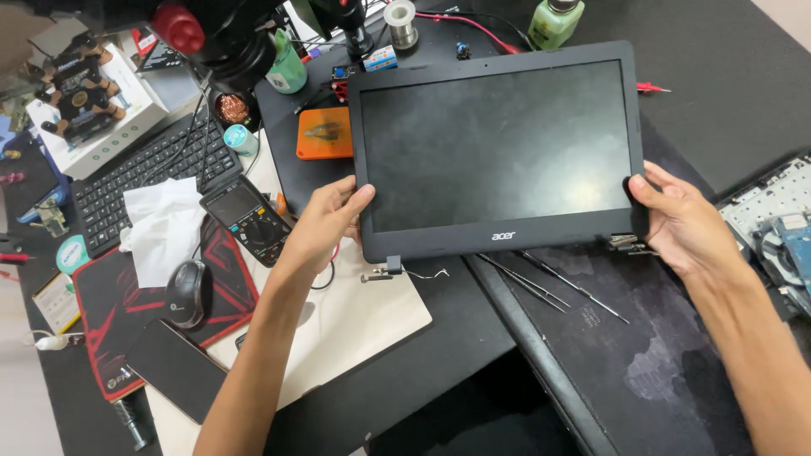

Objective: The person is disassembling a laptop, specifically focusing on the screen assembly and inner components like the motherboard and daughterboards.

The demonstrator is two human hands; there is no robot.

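Note:
A detached black laptop screen panel (498, 148) is held up above the desk, its dark display facing me, with hinges and loose wires hanging from its lower corners. My left hand (329, 219) grips its lower left edge, thumb on the front bezel. My right hand (680, 221) grips its lower right edge the same way. Beneath the panel lies a black mat (625, 355) with several thin metal tools (549, 279) on it.
At left are a black keyboard (144, 173), crumpled tissue (165, 224), a multimeter (247, 218), a mouse (187, 291) on a red-black pad and a phone (173, 367). An orange case (325, 133), solder spool (400, 21) and green bottle (555, 21) sit behind. An opened laptop base (781, 228) lies at right.

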